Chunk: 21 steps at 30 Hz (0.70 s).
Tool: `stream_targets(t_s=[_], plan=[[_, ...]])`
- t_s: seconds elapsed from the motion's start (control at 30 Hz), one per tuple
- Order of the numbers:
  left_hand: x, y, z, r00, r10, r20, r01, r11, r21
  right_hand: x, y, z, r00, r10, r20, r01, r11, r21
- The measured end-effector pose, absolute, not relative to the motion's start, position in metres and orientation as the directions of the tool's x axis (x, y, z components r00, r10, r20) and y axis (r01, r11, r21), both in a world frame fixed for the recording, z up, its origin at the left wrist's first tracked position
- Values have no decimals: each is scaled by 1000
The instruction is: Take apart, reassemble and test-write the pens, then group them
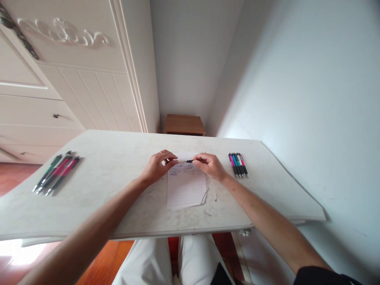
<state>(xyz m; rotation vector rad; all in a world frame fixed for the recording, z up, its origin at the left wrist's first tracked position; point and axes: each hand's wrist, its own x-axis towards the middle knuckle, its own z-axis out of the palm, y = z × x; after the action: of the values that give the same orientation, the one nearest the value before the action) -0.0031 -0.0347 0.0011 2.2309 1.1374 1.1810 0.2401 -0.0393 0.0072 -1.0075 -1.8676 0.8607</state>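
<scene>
Both hands meet over the far end of a lined paper sheet (186, 189) with blue scribbles at its top. My left hand (157, 166) and my right hand (211, 164) pinch the two ends of one thin dark pen (187, 161), held level just above the paper. The pen's middle shows between the fingertips; its ends are hidden by the fingers.
The white table (118, 206) carries several pens (56, 173) at the left and several more coloured pens (238, 165) at the right. A white wardrobe (74, 79) stands behind on the left, a small wooden cabinet (184, 124) beyond, a wall on the right.
</scene>
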Motion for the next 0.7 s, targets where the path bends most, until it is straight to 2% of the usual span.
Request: stream_targets(t_s=[0.23,0.7], plan=[[-3,-34,-2,393,789,472,458,-613,644,238,-38,6,-374,852,366,357,497,-791],[0,-40,-1,378,697,609,430,-715,551,239,-40,10,-430,792,433,390,596,-702]])
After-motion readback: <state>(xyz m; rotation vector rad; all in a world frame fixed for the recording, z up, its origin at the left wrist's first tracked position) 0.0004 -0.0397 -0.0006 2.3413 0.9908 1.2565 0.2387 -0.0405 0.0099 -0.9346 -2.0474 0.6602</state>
